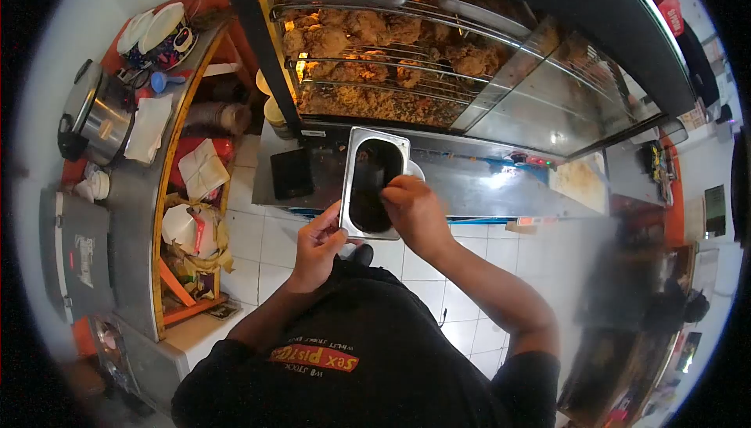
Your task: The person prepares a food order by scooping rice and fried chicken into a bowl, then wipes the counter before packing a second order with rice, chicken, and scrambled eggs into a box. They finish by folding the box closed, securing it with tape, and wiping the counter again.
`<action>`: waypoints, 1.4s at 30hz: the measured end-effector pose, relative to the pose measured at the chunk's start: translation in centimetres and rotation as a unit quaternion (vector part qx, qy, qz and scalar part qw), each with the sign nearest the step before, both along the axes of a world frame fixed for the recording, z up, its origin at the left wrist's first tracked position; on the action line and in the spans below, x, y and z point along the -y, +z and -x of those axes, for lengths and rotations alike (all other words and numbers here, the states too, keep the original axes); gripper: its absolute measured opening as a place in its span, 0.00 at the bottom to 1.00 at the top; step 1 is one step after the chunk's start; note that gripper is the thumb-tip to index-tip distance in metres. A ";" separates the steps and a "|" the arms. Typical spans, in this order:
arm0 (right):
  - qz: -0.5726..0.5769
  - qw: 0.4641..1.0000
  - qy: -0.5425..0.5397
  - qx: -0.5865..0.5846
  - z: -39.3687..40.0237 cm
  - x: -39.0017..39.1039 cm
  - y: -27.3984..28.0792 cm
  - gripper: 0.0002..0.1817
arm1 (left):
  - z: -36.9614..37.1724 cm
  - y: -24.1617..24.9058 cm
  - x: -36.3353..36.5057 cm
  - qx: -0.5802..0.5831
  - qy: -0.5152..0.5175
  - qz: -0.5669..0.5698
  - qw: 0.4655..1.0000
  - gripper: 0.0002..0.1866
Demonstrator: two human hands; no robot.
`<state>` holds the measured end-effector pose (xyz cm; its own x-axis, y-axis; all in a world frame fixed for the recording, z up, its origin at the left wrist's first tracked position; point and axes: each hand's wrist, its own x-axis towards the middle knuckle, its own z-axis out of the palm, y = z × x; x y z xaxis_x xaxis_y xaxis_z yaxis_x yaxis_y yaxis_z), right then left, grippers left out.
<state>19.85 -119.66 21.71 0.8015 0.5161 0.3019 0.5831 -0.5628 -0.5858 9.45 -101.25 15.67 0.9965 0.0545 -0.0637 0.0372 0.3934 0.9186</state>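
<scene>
A rectangular steel food pan with dark contents is held in front of my body. My left hand grips its near left corner, thumb over the rim. My right hand is over the pan's right side, fingers curled closed; whatever they hold, if anything, is hidden. Part of a round white thing shows behind the pan's right edge. Past the pan is a steel counter, with a black flat tray on its left part.
Above the counter stands a glass display warmer with fried chicken on wire racks. To the left, a steel-topped table carries a large cooker and papers. White floor tiles lie below.
</scene>
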 end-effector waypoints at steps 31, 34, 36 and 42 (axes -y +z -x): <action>-0.170 0.933 -0.092 -0.304 1.5 -0.1 -1.0 0.06 | -0.7 -0.7 -0.6 -0.015 0.020 0.016 1.000 0.27; -0.304 0.834 -0.115 -0.447 0.6 0.0 -2.7 0.09 | -0.7 -0.5 -0.9 -0.026 0.016 0.024 0.999 0.27; -0.319 0.807 -0.128 -0.480 0.2 0.4 -3.3 0.09 | -0.6 -0.6 -1.1 -0.033 0.016 0.023 0.999 0.27; -0.435 0.678 -0.173 -0.567 -0.6 0.8 -4.0 0.10 | -1.1 -0.9 -1.8 -0.037 0.068 -0.009 0.997 0.28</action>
